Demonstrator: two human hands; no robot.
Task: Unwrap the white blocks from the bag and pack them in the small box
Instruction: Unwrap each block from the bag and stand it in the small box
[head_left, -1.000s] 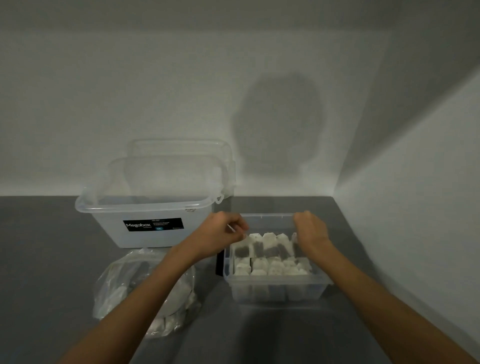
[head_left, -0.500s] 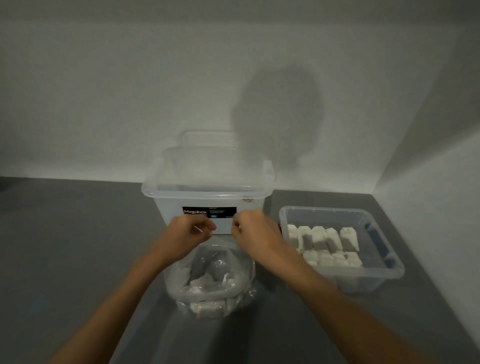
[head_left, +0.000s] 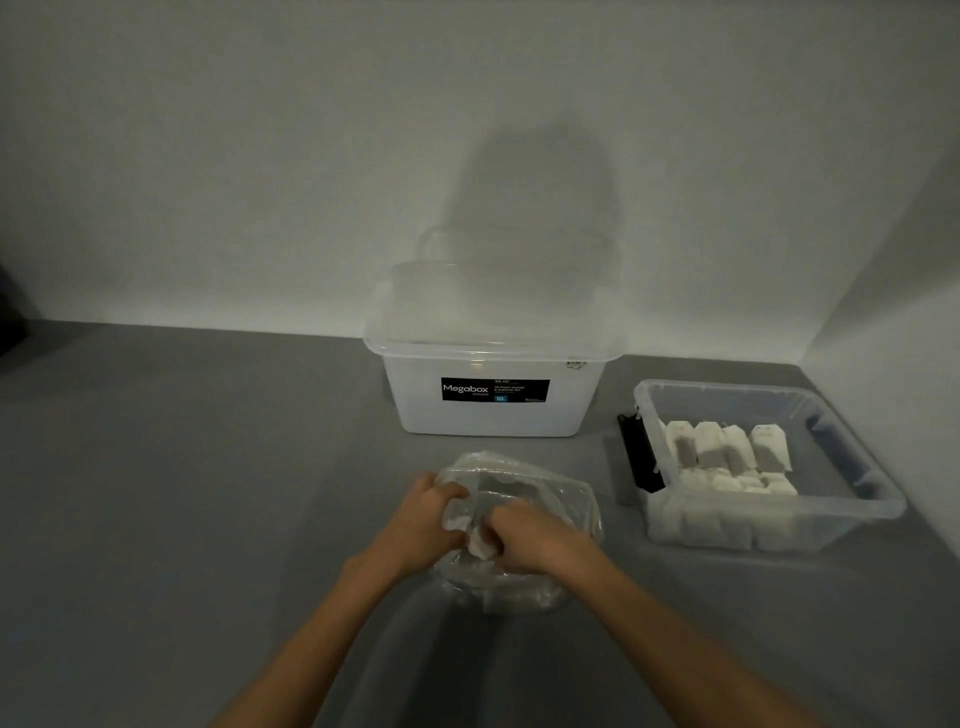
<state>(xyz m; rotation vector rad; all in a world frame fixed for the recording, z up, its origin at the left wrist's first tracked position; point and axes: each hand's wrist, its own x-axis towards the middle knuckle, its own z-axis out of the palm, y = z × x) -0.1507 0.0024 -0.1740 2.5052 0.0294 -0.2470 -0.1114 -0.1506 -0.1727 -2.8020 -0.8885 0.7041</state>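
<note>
- On the grey matte tabletop (head_left: 208, 493), close in front of the person, lies a crumpled clear plastic bag (head_left: 556, 501) with pale pieces showing through its film.
- The left hand (head_left: 423, 517) has its fingers curled and its thumb over the bag's film, gripping a white block (head_left: 477, 544) at the bag's near side.
- The right hand (head_left: 527, 535) is knuckles up, its fingers curled onto the same white block from the other side; the two hands almost meet.
- Right of the bag and apart from it, a small clear plastic box (head_left: 769, 388) stands by the side wall.
- Rows of white blocks (head_left: 727, 457) fill its left part, some upright at the back and others packed lower in front.
- A flat black object (head_left: 636, 460) sits against that box's left wall; I cannot tell what it is.
- Behind the bag stands a large translucent storage tub with a black "Megabox" label (head_left: 493, 415), with a clear lid (head_left: 519, 254) propped behind it against the back wall.
</note>
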